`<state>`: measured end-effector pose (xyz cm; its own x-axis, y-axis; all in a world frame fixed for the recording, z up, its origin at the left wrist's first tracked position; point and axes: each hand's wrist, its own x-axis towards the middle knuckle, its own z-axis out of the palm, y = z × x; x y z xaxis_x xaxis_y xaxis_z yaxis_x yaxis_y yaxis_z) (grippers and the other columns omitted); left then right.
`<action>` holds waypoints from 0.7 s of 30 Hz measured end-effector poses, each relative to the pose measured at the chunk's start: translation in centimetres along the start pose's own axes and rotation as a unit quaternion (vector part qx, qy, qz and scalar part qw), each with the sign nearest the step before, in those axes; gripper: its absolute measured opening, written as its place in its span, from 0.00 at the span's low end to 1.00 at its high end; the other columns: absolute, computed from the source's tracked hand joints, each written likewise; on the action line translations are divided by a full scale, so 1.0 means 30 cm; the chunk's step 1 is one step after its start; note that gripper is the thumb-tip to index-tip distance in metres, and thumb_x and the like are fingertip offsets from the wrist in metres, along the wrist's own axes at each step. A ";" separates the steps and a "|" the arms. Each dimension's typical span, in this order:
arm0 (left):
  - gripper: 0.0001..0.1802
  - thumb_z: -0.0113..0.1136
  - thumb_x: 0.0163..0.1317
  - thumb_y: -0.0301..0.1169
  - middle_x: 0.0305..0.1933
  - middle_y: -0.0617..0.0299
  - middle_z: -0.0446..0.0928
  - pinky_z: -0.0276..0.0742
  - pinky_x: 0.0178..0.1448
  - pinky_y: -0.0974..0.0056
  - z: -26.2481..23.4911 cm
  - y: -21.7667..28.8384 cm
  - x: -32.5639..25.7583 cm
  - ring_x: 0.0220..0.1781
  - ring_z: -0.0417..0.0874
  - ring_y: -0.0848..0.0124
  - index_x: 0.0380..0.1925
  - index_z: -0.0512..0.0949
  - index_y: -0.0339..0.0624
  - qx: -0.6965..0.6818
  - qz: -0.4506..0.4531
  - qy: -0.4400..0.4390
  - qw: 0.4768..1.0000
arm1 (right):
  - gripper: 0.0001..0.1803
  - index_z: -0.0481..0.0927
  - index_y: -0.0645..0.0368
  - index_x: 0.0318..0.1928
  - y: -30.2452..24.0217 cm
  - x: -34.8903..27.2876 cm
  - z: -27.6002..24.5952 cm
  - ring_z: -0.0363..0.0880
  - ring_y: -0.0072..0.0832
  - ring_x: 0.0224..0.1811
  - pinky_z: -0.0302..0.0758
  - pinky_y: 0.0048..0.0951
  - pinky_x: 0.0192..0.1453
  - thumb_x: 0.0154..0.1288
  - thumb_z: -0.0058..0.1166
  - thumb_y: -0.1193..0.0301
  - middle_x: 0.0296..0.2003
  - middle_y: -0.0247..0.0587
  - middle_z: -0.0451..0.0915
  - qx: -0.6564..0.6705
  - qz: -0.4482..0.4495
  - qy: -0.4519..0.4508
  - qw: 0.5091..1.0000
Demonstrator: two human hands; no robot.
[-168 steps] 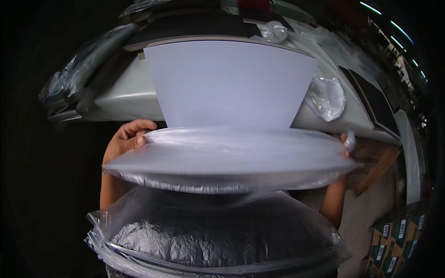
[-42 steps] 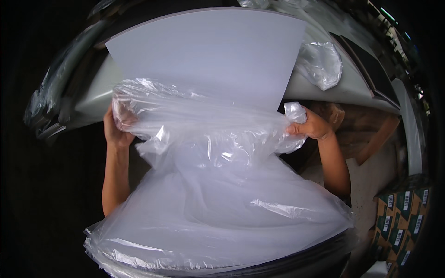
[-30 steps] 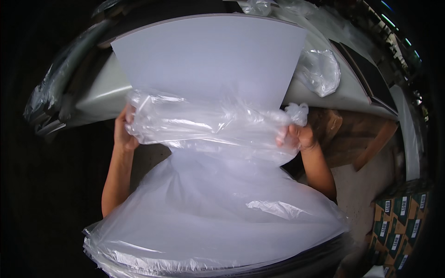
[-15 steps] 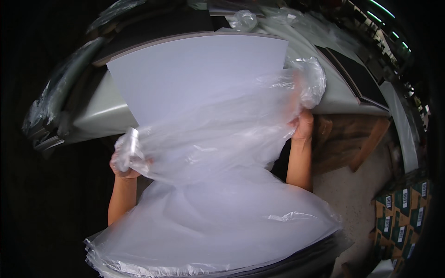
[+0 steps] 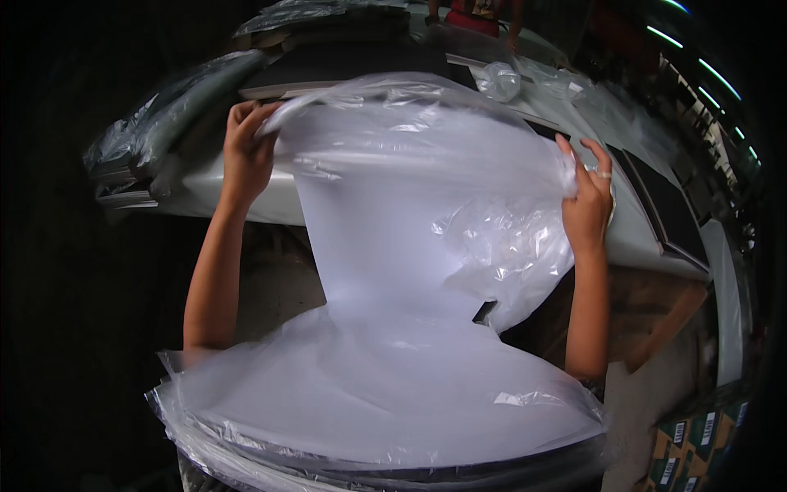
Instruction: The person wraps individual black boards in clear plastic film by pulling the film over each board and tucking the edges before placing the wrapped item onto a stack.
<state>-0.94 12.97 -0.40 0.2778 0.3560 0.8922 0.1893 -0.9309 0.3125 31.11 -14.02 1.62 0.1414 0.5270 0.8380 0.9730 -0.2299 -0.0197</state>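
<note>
A clear plastic bag (image 5: 426,164) covers a pale lavender flat board (image 5: 385,271) that stands tilted away from me, its lower end close to my body. My left hand (image 5: 244,152) pinches the bag's upper left corner at the top of the board. My right hand (image 5: 586,201) grips the bag at the board's upper right edge, where loose plastic hangs crumpled below it. The bag now reaches over the board's far end. Under the board's near end lies a stack of bagged flat boards (image 5: 393,459).
A grey-white table (image 5: 656,238) runs behind the board, with dark flat panels (image 5: 344,66) and a crumpled plastic ball (image 5: 498,80) on it. Bagged dark sheets (image 5: 139,156) are stacked at the left. Printed cardboard boxes (image 5: 697,443) sit at the lower right. A person stands at the far top.
Both hands have drawn the bag upward along the board, from its middle to over its far end. My left hand rose most, from low left to the top corner.
</note>
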 end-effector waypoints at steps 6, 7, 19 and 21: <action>0.11 0.57 0.45 0.24 0.34 0.59 0.68 0.66 0.43 0.70 -0.180 0.209 -0.073 0.34 0.70 0.68 0.31 0.77 0.33 -0.024 0.021 -0.104 0.994 | 0.14 0.79 0.67 0.40 -0.014 -0.413 -0.206 0.74 0.26 0.32 0.71 0.20 0.33 0.51 0.50 0.82 0.41 0.44 0.71 0.061 -0.057 0.193 0.978; 0.09 0.58 0.50 0.29 0.31 0.58 0.70 0.68 0.39 0.70 -0.253 0.199 -0.073 0.32 0.72 0.71 0.28 0.74 0.32 -0.140 0.004 -0.231 0.963 | 0.13 0.80 0.66 0.39 -0.002 -0.429 -0.221 0.75 0.27 0.33 0.72 0.20 0.35 0.51 0.51 0.81 0.39 0.44 0.72 0.104 0.002 0.220 0.970; 0.24 0.58 0.53 0.40 0.41 0.60 0.75 0.69 0.49 0.68 -0.089 0.092 -0.167 0.43 0.75 0.72 0.46 0.70 0.34 -0.440 -0.451 -0.286 0.722 | 0.09 0.72 0.57 0.42 0.228 -0.378 -0.058 0.52 0.11 0.12 0.51 0.14 0.13 0.61 0.48 0.72 0.21 0.24 0.67 0.860 0.393 -0.068 0.317; 0.25 0.54 0.56 0.44 0.48 0.59 0.74 0.68 0.55 0.62 -0.031 -0.073 -0.290 0.51 0.74 0.67 0.48 0.70 0.37 -0.516 -0.547 -0.223 0.621 | 0.04 0.72 0.52 0.35 0.281 -0.437 0.075 0.51 0.12 0.11 0.50 0.13 0.13 0.64 0.43 0.69 0.14 0.25 0.60 0.883 0.400 -0.140 0.201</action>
<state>-4.66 11.85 -8.54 0.7910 0.5943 -0.1452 -0.1448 0.4125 0.8994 37.87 -21.01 -10.75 0.1470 0.9816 0.1222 -0.8693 0.1872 -0.4574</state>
